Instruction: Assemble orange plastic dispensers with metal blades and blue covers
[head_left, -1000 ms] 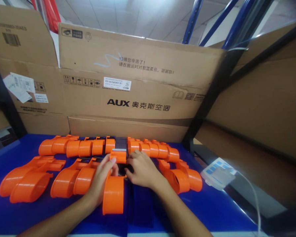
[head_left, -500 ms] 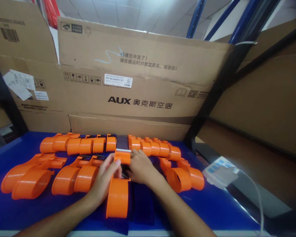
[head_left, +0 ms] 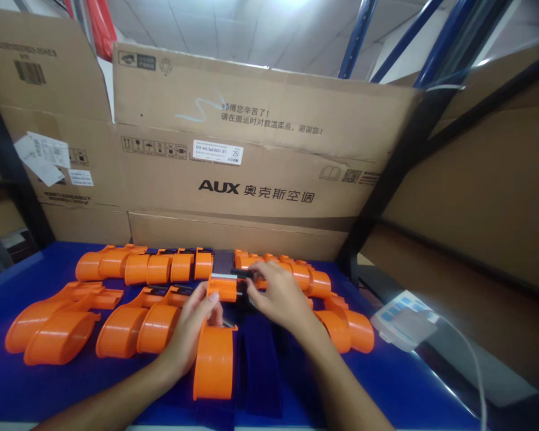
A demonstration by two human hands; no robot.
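Observation:
My left hand (head_left: 196, 320) is closed around the neck of an orange tape dispenser (head_left: 213, 362), whose wide round hub points toward me. A pale serrated blade (head_left: 224, 276) runs along its far end. To the right of that end, my right hand (head_left: 276, 293) pinches a slim black part (head_left: 242, 273) between thumb and fingers. The black part lies close to the blade; whether they touch I cannot tell. Farther off, a dark flat strip (head_left: 223, 262) lies behind the blade. Part of the dispenser's neck is hidden by my left fingers.
Several more orange dispensers stand in a back row (head_left: 159, 269) and a front row (head_left: 63, 335) on the blue table surface (head_left: 139, 389). A printed cardboard sheet (head_left: 251, 224) walls off the back. At right sits a white box with a cable (head_left: 404, 323), near a dark rack post (head_left: 372, 197).
My right hand has moved right and slightly up from the dispenser, and the black part now shows in its fingers. My left hand keeps its hold on the dispenser. The view has shifted slightly.

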